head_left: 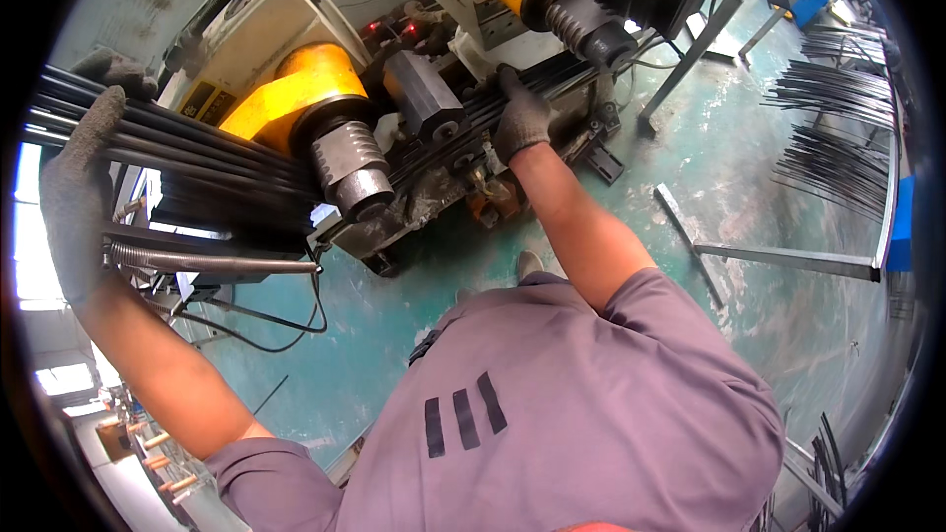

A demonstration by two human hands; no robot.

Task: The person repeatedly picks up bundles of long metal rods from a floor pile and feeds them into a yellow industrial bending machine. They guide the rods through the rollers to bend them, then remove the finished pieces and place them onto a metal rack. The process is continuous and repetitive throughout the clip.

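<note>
"Crowding the worker, I'd say, are those two yellow machine parts (296, 99), one by the left hand (77, 192), the other beyond the right hand (525, 123). What else is in the way?"

"A grey block (419, 94) sits between them, with small red lights (374, 28) behind it. A ribbed metal shaft (350, 158) pokes out of the nearer yellow part, toward the worker. Lower down, a long spring (207, 259) and a loop of black cable (284, 347) are close to the left forearm."

"And the rods (197, 148)?"

"Dark and long, in a bundle slanting from the far left to the machine beside that shaft. More show past it, under the right hand."

"Are both hands gripping?"

"The gloved left is wrapped round the bundle, thumb on the near side. The gloved right lies on the rods at the machine; I can't tell whether its fingers close on any."

"How's the floor (365, 330)?"

"Teal, worn, with pale scuffs. A steel frame (788, 254) stands on it to the right, well apart from the machine, and stacks of thin rods (833, 99) lie fanned out above that, near the room's edge."

"Anything on the left side?"

"Bright windows (64, 377), and a stained pale wall (143, 0) behind the machine."
</note>
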